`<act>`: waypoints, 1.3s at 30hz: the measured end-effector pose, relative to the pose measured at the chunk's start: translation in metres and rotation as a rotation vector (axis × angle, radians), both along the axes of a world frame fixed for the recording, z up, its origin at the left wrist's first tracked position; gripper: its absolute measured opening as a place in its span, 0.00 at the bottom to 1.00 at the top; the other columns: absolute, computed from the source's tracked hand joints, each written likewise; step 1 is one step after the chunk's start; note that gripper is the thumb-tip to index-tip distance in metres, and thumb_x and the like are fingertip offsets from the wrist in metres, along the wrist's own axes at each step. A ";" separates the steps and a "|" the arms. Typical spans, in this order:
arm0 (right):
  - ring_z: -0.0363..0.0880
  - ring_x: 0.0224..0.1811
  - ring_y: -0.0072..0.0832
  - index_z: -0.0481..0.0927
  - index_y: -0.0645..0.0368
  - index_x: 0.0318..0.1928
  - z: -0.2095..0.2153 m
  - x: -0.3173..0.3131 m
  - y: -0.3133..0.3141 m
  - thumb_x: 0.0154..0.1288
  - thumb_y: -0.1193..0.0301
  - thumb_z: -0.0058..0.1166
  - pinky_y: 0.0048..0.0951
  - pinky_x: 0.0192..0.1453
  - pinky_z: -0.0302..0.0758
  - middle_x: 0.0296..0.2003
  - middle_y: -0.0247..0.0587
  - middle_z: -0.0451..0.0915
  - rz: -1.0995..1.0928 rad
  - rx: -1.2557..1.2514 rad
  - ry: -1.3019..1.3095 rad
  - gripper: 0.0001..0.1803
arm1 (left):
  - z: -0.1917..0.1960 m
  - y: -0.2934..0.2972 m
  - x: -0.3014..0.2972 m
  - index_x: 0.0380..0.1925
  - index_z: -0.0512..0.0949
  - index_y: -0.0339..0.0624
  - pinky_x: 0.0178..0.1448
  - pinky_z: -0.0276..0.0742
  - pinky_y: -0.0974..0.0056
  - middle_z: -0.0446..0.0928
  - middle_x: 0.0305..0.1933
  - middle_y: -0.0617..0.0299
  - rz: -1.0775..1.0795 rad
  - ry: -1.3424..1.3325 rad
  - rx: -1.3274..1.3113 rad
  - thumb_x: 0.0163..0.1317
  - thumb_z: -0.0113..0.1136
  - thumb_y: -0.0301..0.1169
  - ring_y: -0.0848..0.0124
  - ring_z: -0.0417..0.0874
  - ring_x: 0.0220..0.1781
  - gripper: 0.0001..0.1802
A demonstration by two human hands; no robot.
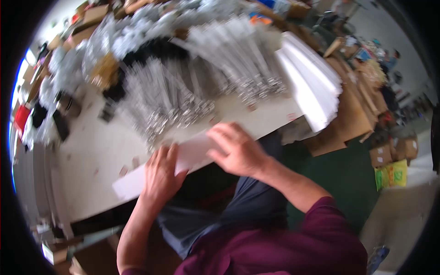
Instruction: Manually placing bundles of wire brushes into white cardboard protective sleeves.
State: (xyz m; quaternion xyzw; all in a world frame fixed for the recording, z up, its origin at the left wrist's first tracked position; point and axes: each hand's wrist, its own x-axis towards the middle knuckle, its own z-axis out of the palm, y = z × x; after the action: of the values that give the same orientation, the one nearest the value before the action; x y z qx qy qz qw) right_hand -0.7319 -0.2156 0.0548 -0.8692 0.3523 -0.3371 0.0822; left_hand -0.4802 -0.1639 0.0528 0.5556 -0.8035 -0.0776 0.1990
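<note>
A long white strip [192,153], apparently card or paper, lies along the near edge of the table. My left hand [159,176] rests on it left of its middle, fingers stretched forward and thumb apart. At the strip's right end is my right hand [238,149], fingers slightly bent and spread from the thumb, touching the strip. Both hands look open; motion blurs the fingertips. Just beyond them lie two big heaps of clear thin pieces with shiny metal-looking ends, a left heap [169,98] and a right heap [250,59].
A stack of white sheets [309,82] sits on the table's right end, beside brown cardboard [348,121]. Clear plastic bags [151,20] pile up along the back. Dark objects [62,123] stand at the far left of the table [87,156]. Cardboard boxes [396,151] are on the floor.
</note>
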 end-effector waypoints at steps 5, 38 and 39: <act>0.80 0.54 0.45 0.79 0.68 0.58 -0.016 0.011 0.011 0.60 0.72 0.69 0.41 0.59 0.79 0.50 0.49 0.80 -0.067 0.103 0.020 0.26 | -0.001 0.001 -0.002 0.62 0.73 0.33 0.58 0.79 0.48 0.78 0.54 0.46 0.029 -0.071 -0.063 0.51 0.74 0.30 0.47 0.82 0.55 0.37; 0.87 0.24 0.29 0.80 0.73 0.51 -0.004 0.023 -0.003 0.75 0.64 0.58 0.27 0.19 0.79 0.39 0.51 0.86 0.128 1.383 -0.512 0.20 | -0.027 0.011 0.001 0.65 0.71 0.27 0.61 0.77 0.43 0.77 0.59 0.39 -0.030 -0.143 -0.232 0.59 0.67 0.33 0.42 0.80 0.55 0.35; 0.87 0.23 0.30 0.80 0.73 0.53 -0.001 0.024 -0.002 0.76 0.63 0.58 0.27 0.19 0.79 0.42 0.52 0.85 0.137 1.430 -0.550 0.21 | -0.030 0.011 0.002 0.65 0.71 0.27 0.60 0.77 0.43 0.77 0.59 0.39 -0.039 -0.136 -0.231 0.59 0.67 0.33 0.41 0.80 0.55 0.35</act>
State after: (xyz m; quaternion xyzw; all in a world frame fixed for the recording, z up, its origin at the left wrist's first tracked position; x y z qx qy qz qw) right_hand -0.7082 -0.2180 0.0536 -0.5095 0.3967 -0.2253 0.7295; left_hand -0.4782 -0.1526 0.0225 0.5173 -0.8294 0.0493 0.2053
